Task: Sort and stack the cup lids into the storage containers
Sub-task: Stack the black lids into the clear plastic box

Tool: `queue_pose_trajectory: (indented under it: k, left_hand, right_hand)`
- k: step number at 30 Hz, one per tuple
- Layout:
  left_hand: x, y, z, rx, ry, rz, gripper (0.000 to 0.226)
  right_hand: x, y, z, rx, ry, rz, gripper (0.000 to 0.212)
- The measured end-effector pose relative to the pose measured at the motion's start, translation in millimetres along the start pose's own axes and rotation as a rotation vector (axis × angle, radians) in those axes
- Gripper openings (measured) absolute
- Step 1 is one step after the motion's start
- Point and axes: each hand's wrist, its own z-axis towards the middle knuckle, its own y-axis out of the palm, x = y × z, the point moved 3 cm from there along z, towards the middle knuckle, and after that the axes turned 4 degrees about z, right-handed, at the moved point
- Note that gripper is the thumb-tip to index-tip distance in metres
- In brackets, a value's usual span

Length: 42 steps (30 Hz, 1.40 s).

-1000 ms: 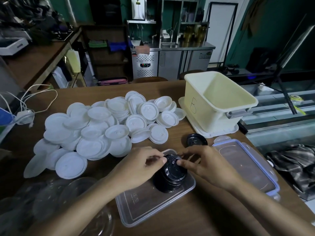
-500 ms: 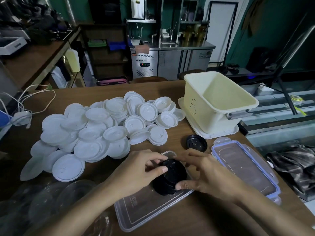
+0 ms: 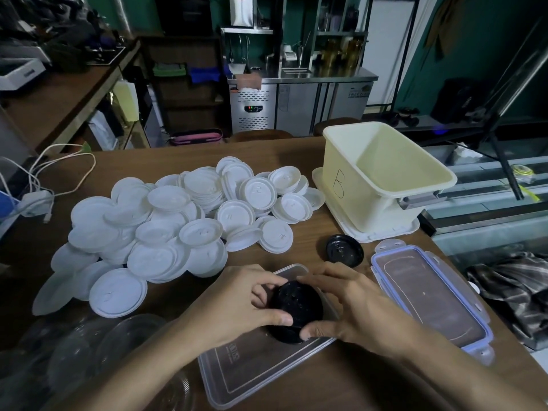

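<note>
Wooden worktop (image 3: 296, 149) in a dim café kitchen: the left hand (image 3: 237, 301) and right hand (image 3: 355, 307) both curl round a black stack (image 3: 296, 304) of lids standing on a clear tray (image 3: 252, 369), thumbs on its near side. One loose black lid (image 3: 344, 250) lies flat just beyond, ahead and rightward, nearer the right hand, between it and the cream bin (image 3: 370, 200). White lids (image 3: 178, 221) heap far-left.

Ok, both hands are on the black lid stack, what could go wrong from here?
1. The left hand and right hand pinch the black lid stack only at its sides, and it looks tilted, so lids could splay or topple.
2. The stack sits near the right edge of the clear tray and might slide onto the table.
3. One loose black lid lies apart by the cream bin and could be missed.
</note>
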Motion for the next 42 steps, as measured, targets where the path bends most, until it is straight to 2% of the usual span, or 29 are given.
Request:
queue_pose_trajectory:
  k: [11,17,28,31,37,42]
  left_hand:
    - [-4.4,4.5,-1.2,-0.016,0.078,0.103,0.068]
    - [-4.7,6.2,3.6,-0.055,0.134,0.257,0.068]
    - [4.8,0.0,1.9,-0.114,0.157,0.416,0.075]
    - [12.5,-1.8,0.8,-0.092,0.176,0.433,0.065]
    - [14.3,6.0,6.5,0.031,0.194,0.237,0.031]
    - [9.3,8.5,12.7,0.024,0.189,0.206,0.026]
  right_hand:
    - [0.2,6.2,-0.6,0.012,0.022,-0.082,0.091]
    - [6.8,11.9,-1.4,-0.003,0.016,-0.107,0.095]
    - [5.9,8.8,-1.4,0.050,-0.028,-0.058,0.091]
    - [7.3,9.0,-3.4,0.058,-0.016,-0.048,0.091]
    - [10.4,9.2,-1.8,0.042,-0.015,-0.057,0.089]
    - [10.8,10.2,0.0,0.052,-0.032,-0.042,0.089]
